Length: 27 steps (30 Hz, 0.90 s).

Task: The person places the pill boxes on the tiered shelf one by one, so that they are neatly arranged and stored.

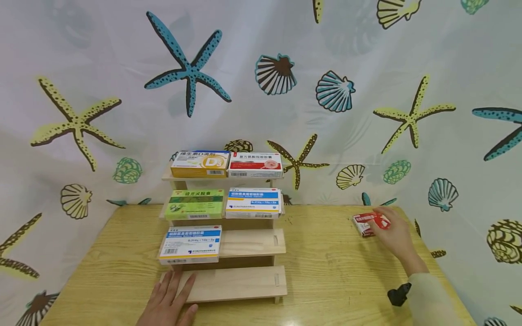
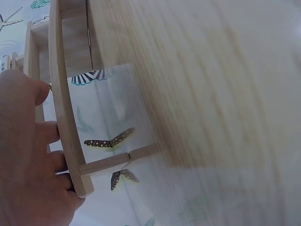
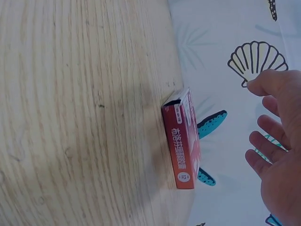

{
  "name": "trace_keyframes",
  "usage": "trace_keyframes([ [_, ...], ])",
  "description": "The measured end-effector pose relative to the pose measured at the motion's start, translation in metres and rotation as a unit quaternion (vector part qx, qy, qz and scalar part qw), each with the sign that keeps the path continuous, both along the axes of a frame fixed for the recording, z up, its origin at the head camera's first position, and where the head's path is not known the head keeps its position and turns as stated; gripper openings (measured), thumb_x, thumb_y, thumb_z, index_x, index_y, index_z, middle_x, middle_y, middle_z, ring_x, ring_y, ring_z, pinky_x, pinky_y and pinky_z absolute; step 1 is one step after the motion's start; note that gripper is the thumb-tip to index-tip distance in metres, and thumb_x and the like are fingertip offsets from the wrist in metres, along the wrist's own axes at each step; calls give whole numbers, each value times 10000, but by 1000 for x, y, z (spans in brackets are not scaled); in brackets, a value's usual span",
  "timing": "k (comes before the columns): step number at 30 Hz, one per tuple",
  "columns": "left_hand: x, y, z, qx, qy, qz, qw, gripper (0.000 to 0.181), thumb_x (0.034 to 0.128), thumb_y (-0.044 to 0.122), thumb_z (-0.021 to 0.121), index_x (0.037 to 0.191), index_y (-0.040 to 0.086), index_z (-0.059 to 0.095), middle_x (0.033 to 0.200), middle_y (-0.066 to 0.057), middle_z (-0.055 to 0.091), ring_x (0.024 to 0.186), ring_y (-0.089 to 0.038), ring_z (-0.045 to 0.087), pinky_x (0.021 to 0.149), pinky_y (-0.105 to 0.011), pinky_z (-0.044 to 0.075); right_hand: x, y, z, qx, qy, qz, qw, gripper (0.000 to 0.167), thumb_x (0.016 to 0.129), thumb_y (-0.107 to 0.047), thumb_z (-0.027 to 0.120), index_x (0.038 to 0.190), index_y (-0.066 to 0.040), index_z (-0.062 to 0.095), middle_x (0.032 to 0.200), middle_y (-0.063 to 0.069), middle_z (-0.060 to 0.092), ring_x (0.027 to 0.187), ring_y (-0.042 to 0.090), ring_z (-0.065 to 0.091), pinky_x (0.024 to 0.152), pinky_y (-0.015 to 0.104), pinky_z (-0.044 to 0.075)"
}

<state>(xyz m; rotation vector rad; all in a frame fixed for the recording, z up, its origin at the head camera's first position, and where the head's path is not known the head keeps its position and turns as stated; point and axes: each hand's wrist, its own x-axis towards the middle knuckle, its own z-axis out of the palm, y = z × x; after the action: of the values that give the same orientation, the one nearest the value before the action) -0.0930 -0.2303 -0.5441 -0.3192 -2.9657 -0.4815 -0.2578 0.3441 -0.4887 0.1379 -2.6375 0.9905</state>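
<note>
A small red and white medicine box [image 1: 363,221] lies on the table at the right. My right hand [image 1: 393,233] is over its right side; in the right wrist view the loosely bent fingers stand apart from the box [image 3: 180,146]. My left hand [image 1: 165,299] rests with fingers spread on the left end of the lowest step of a stepped wooden rack [image 1: 236,283]. In the left wrist view, its fingers lie against the board's edge [image 2: 67,117]. Above that hand sits a blue and white medicine box [image 1: 190,244], on the step second from the bottom.
The rack's top step holds an orange and white vitamin D box [image 1: 200,164] and a red and white capsule box [image 1: 255,165]. Below them are a green box [image 1: 195,203] and another blue and white box [image 1: 253,202]. A patterned curtain [image 1: 244,122] hangs behind the wooden table [image 1: 326,271].
</note>
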Motion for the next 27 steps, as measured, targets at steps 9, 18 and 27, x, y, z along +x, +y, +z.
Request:
trace_keyframes([
  [9, 1, 0, 0, -52, -17, 24, 10000, 661, 1042, 492, 608, 1563, 98, 510, 1683, -271, 332, 1517, -549, 314, 1183, -710, 288, -8, 12, -3, 89, -643, -246, 9976, 536, 1009, -199, 718, 1456, 44, 547, 1550, 331, 438, 1449, 567, 379, 1156, 762, 324],
  [18, 1, 0, 0, -64, 17, 18, 10000, 654, 1043, 489, 605, 1563, 103, 512, 1681, -270, 338, 1521, -545, 315, 1182, -705, 298, -18, 21, -15, 172, -1041, -277, 9940, 517, 1022, -198, 686, 1444, 58, 534, 1559, 355, 407, 1452, 576, 360, 1167, 756, 319],
  [27, 3, 2, 1, -127, 144, 96, 9998, 635, 1036, 462, 626, 1563, 124, 521, 1676, -254, 364, 1512, -529, 351, 1213, -689, 283, -26, 29, -25, 275, -1283, -221, 9911, 574, 1024, -232, 689, 1482, 64, 508, 1569, 379, 386, 1450, 586, 361, 1182, 741, 319],
])
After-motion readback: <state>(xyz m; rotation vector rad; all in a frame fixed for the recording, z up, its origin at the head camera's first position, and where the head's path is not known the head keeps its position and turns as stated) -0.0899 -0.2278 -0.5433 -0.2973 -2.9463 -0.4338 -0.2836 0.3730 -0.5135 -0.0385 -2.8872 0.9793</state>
